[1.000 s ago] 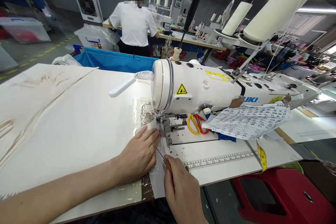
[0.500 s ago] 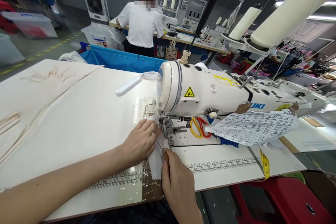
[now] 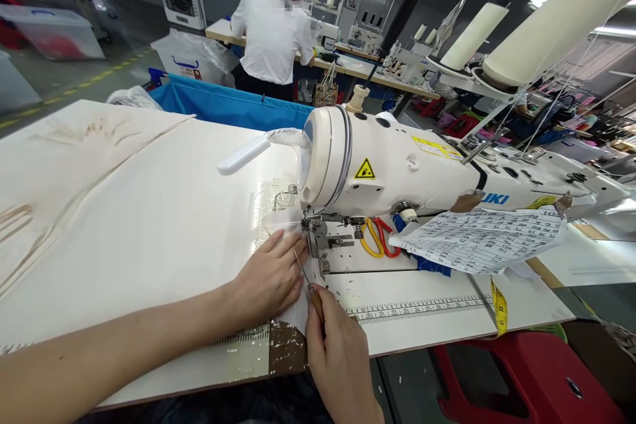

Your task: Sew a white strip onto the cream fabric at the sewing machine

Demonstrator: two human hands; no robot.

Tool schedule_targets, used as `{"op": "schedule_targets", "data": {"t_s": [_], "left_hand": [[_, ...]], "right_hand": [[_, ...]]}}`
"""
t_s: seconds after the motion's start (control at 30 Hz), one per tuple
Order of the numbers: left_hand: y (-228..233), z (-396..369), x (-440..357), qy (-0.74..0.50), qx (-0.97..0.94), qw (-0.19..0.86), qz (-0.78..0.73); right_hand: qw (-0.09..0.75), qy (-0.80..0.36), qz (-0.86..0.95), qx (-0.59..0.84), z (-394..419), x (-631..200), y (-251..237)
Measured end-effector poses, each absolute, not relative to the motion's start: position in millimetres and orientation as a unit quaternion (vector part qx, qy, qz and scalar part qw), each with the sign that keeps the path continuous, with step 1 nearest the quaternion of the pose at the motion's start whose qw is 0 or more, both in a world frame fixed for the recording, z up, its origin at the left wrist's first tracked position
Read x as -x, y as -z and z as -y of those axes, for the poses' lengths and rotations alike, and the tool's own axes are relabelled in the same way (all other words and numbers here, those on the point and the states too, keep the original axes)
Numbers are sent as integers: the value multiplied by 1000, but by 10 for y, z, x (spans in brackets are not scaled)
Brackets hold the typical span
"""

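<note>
One thin white strip (image 3: 293, 271) — flat under left hand (image 3: 268, 278).

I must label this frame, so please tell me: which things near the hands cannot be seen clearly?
- Needle: hidden behind the sewing machine head, head view.
- Awl tip: too thin to tell if it touches the white fabric.
- Right hand: wrist cut off by the bottom edge.
- Printed sheet: text too small.

- The single head camera looks forward and down from the seated person's head, close over the sewing table (image 3: 124, 225).
- The sewing machine (image 3: 397, 169) sits at one o'clock; a co-worker (image 3: 273, 33) stands far off at twelve.
</note>
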State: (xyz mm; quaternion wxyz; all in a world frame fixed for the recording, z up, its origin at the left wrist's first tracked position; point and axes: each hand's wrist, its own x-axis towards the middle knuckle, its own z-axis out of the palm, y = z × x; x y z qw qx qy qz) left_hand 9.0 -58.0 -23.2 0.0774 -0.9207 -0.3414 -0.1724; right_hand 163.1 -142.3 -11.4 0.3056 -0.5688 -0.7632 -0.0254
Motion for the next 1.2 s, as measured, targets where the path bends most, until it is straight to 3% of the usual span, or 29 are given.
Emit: {"op": "schedule_targets", "data": {"t_s": [0.5,0.9,1.2], "left_hand": [[195,655,-107,153,923,85,341],[167,656,-102,97,935,74,334],[191,689,-100,153,931,69,325]], "right_hand": [[383,-222,620,648,1623,-2094,377],[367,-279,565,684,1620,-2066,256],[374,-267,562,687,1620,-2063,254]]}}
